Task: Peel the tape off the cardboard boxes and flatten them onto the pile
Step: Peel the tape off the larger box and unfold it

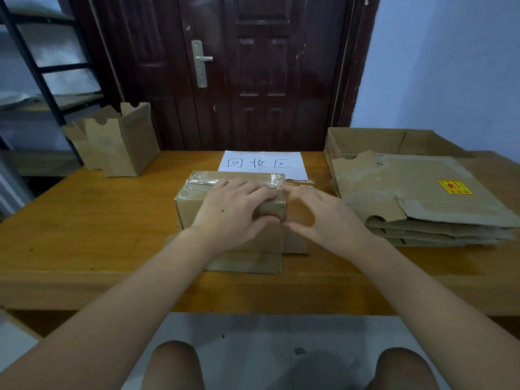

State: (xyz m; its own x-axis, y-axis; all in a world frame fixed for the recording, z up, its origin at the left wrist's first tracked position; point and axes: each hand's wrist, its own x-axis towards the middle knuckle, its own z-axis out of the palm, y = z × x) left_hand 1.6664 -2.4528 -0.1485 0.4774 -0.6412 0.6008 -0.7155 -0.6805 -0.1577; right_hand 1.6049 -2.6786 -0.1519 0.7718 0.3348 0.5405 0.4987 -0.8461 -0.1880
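Two bare hands work at one taped box (225, 198) mid-table. Box is brown corrugated cardboard, rectangular, matte, w/ clear glossy tape (236, 180) running along its top seam and wrinkling at the right end. Its bottom flaps splay flat on the tabletop toward the near edge.

Left hand (230, 212) lies over the box's right front corner, fingers curved across the top, thumb pressed on the front face, so it grips that corner. Right hand (323, 215) is just beside the box's right end, fingers spread and relaxed, index tip reaching up by the crinkled tape end; can't tell if it actually pinches tape. Both hands nearly meet at that corner.

Table (84, 220) is orange-brown wood, smooth w/ slight sheen. Right of the box, well apart from the left hand but near the right, sits the pile of flattened boxes (416, 204): several layered sheets, scuffed, torn-paper patches, notched edges, a yellow-red sticker (454, 187) on top. An open shallow carton (388, 142) stands behind the pile.

Far-left corner holds an upright open box (121, 142), flaps raised w/ half-round cutouts. White paper sheet (263, 164) w/ handwritten characters lies flat just behind the taped box. Dark panelled door (261, 74) w/ metal handle beyond.
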